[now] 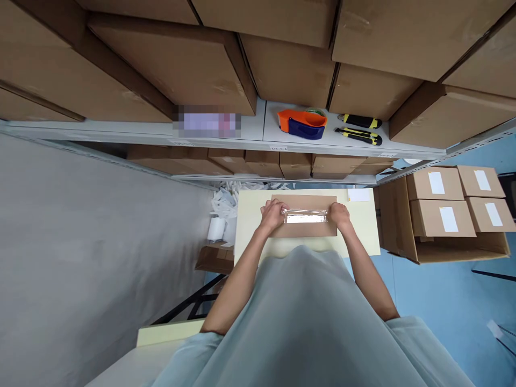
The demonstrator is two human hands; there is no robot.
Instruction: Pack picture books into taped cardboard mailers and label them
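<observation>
A brown cardboard box (304,231) lies lengthwise on the cream-coloured table in front of me. Across its middle a strip of clear packing tape (306,213) is drawn out, shining white with glare. My left hand (274,214) pinches the strip's left end with curled fingers, over the left part of the box. At the other end, my right hand (339,214) is closed on the tape by the box's right edge. Whether the whole strip touches the cardboard is hard to tell through the glare. A small white label sheet (358,194) lies at the table's back right.
A shelf (258,126) with stacked cartons crosses ahead, bearing an orange and blue tape dispenser (303,124) and box cutters (358,136). An open carton (397,220) holding labelled boxes stands at right. White paper scraps (226,201) lie beside the table's left; a grey wall (100,242) stands beyond.
</observation>
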